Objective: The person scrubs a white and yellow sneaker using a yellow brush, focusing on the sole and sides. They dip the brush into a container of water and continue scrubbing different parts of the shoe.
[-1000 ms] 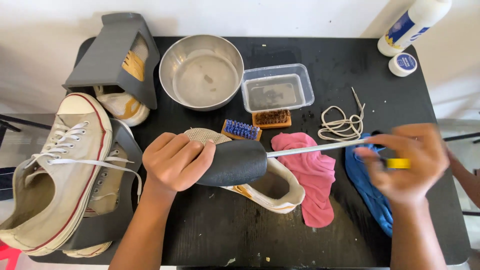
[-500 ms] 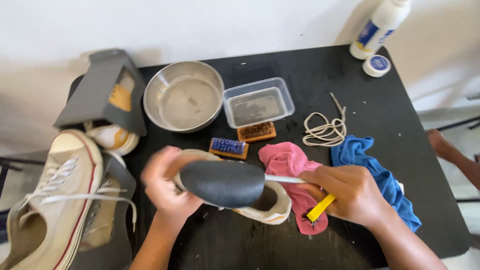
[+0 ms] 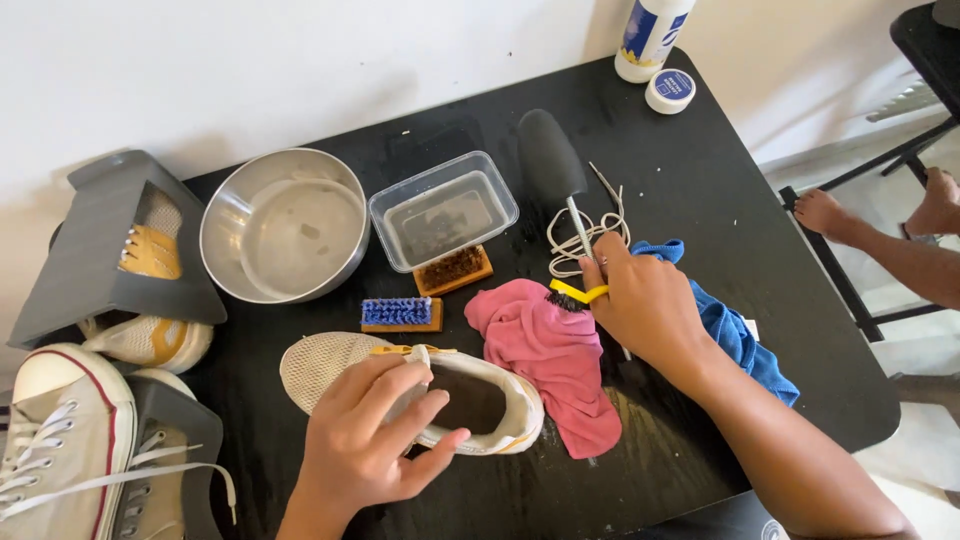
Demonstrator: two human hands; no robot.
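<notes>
Two hands at work over black tabletop [image 3: 720,190]. Left hand [image 3: 375,440] clasped over heel opening of cream mesh low-top sneaker [image 3: 340,365], fingers across top edge, thumb under side; sneaker flat on table, front-centre, toe pointing left. Right hand [image 3: 645,300] closed round thin white rod of black foam shoe tree [image 3: 550,155] plus small yellow-handled brush [image 3: 575,293]; foam end lying on table just right of clear plastic tub [image 3: 443,210]. Pink cloth [image 3: 545,350] touching sneaker heel, under right hand's edge. Blue cloth [image 3: 740,335] beneath right wrist. Coiled white laces [image 3: 575,240] near rod. Blue-bristle wood brush [image 3: 400,314] & brown-bristle brush [image 3: 455,268] betw. tub and sneaker. Steel bowl [image 3: 285,225] left of tub.
</notes>
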